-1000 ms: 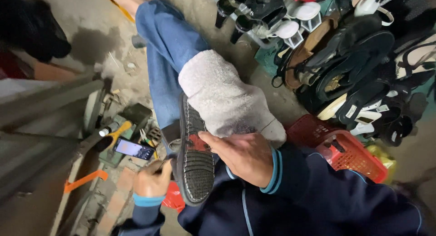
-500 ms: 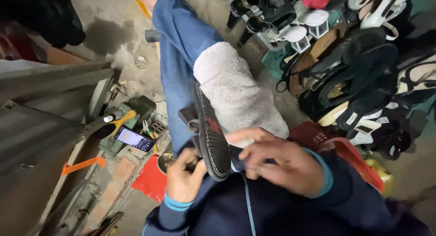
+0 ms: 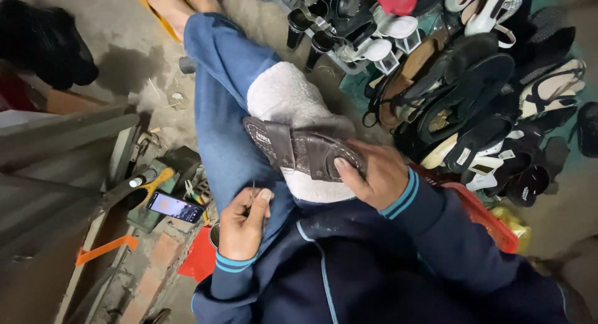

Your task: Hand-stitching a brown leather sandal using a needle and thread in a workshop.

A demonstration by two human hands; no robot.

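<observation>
- Your right hand [image 3: 377,174] is clamping the heel end of a brown leather sandal with pale stitching and a broad strap [image 3: 302,151], thumb pressing on the upper, fingers wrapping underneath.
- Your left hand [image 3: 242,224] is pinching a thin needle [image 3: 253,188] between thumb and forefinger, its tip pointing toward twelve o'clock; whether thread is trailing from it is too fine to tell.
- The sandal is lying across a thick white fleecy cloth pad [image 3: 283,96] draped over your knee, toe pointing to nine o'clock; the needle is hovering just beside it at seven o'clock, not touching.
- Judging by this, you are sitting in the middle of hand-stitching, between stitches; the next move is calling for steadying the sandal and lining the needle tip up with the stitch row on the edge nearest you.
- Counting in the work: one sandal, one needle, one pad, two hands.
- Counting outward: one lit smartphone [image 3: 175,207] is lying at nine o'clock from your left hand, one yellow-handled tool [image 3: 151,182] just beyond it, one red plastic basket [image 3: 483,215] at three o'clock.
- A heap of dark sandals and slippers [image 3: 473,106] is piling up at two o'clock, too tangled to count exactly.
</observation>
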